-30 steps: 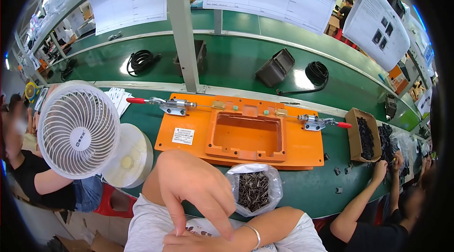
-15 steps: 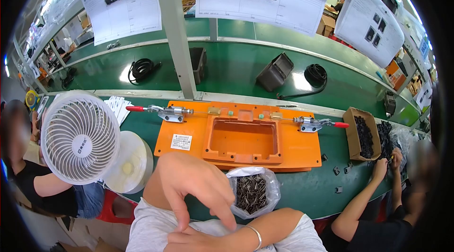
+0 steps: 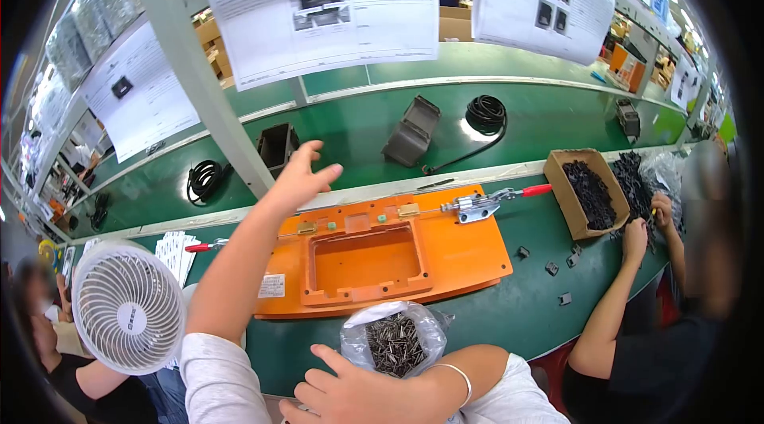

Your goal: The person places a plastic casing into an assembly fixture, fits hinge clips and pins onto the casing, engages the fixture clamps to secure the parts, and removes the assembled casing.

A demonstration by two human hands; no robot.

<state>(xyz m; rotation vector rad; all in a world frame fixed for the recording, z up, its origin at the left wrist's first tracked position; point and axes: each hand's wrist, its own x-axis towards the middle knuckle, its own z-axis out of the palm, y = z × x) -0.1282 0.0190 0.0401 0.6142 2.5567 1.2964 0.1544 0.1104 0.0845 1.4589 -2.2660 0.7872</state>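
My left hand (image 3: 302, 176) is stretched out over the far side of the bench, fingers apart and holding nothing. Just beyond it stands a black open-topped plastic housing (image 3: 277, 147) on the green conveyor. Below my left arm lies an orange fixture (image 3: 469, 249) with a rectangular recess. Its right toggle clamp (image 3: 477, 206) shows, while my forearm partly hides the left one. Near my lap, my right hand (image 3: 350, 388) is open and empty, its fingers spread. Right beside it sits a clear plastic bag (image 3: 354, 336) of small metal pins (image 3: 395, 344).
A second dark housing (image 3: 412, 131) and a coiled black cable (image 3: 485, 115) rest on the conveyor. To the left is a white fan (image 3: 131, 309). On the right, a co-worker's hands (image 3: 635, 237) are beside a cardboard box (image 3: 561, 177) of black parts. Paper sheets (image 3: 318, 18) hang overhead.
My hands have come apart. The left has reached forward toward the black housing; the right stays low, its fingers now spread near the bag. The camera view has turned to the right.
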